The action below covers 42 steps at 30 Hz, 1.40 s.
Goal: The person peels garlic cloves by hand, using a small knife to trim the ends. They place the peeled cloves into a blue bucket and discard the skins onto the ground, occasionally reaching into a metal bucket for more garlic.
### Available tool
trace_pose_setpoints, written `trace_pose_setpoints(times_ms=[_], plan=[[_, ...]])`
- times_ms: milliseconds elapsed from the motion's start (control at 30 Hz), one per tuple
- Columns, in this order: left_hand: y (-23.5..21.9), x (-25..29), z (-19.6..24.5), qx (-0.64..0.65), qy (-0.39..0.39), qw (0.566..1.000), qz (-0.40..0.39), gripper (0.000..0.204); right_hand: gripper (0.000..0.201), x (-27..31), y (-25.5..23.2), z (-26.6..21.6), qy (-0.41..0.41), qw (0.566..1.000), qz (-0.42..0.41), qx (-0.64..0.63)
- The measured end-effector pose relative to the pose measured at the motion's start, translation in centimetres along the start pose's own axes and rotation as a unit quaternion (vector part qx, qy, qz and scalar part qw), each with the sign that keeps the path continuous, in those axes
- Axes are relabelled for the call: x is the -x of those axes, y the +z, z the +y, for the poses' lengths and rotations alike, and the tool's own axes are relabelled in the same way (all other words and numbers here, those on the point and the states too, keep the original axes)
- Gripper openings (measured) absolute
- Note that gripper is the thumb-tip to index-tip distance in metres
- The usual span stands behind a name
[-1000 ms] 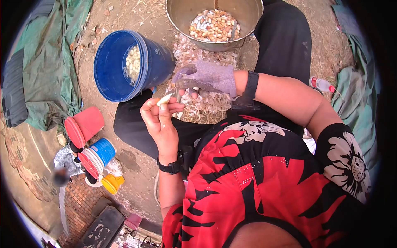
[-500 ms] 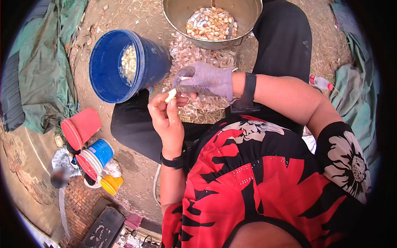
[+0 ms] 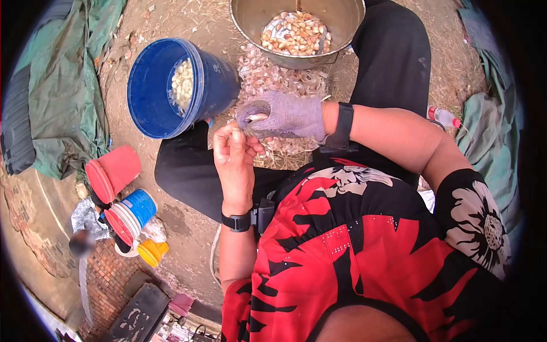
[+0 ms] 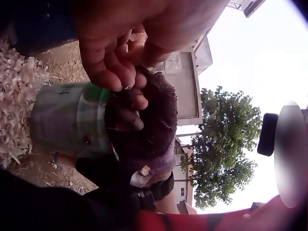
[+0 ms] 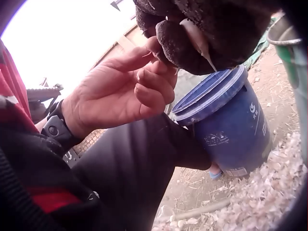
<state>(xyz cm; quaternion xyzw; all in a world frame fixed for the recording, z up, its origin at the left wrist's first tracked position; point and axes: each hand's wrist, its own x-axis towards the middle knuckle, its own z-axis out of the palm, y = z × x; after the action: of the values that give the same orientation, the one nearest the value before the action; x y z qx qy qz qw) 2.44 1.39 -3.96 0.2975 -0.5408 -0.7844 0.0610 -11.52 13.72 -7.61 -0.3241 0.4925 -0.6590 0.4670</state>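
My bare left hand (image 3: pixel 233 151) meets the fingertips of my gloved right hand (image 3: pixel 285 117), thumb and forefinger pinched at the glove. What it pinches is hidden by the fingers. The purple glove, dark with dirt on its palm side, curls round a garlic clove (image 5: pixel 196 38) that trails a thin strip of skin in the right wrist view. In the left wrist view, the bare fingers (image 4: pixel 113 72) overlap the dark glove (image 4: pixel 149 115). Both hands are above a heap of garlic skins (image 3: pixel 279 80), between my legs.
A blue bucket (image 3: pixel 222 80) with peeled cloves (image 3: pixel 182 85) leans at left. A metal pot (image 3: pixel 290 61) at the top holds unpeeled cloves (image 3: pixel 296 34). Red (image 3: pixel 117 171), blue (image 3: pixel 139 205) and yellow (image 3: pixel 152 252) buckets stand farther left; a bottle (image 3: pixel 443 117) lies at right.
The left hand has moved right and up to the glove. The pale peeled clove that showed between its thumb and forefinger is now out of sight. The gloved hand stays nearly in place.
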Motion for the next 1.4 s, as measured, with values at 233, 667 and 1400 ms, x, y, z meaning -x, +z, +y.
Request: trace_pose_setpoints(times_ms=[233,667,1400], plan=[[-0.2,-0.8,1.6,0.088,0.022,0.996,0.002,0.025,0.033,1.2,-1.1,-2.9,0.156,0.958,-0.13,-0.201],[-1.7,-0.7,2.0,0.109,0.007,0.991,-0.079,0.025,0.028,-0.2,-1.1,-0.3,0.124,0.986,0.071,-0.087],[2.1,-2.3,4.0,-0.515,0.245,0.816,-0.092,0.041,0.044,0.7,-0.6,2.1,0.168,0.914,0.023,-0.369]])
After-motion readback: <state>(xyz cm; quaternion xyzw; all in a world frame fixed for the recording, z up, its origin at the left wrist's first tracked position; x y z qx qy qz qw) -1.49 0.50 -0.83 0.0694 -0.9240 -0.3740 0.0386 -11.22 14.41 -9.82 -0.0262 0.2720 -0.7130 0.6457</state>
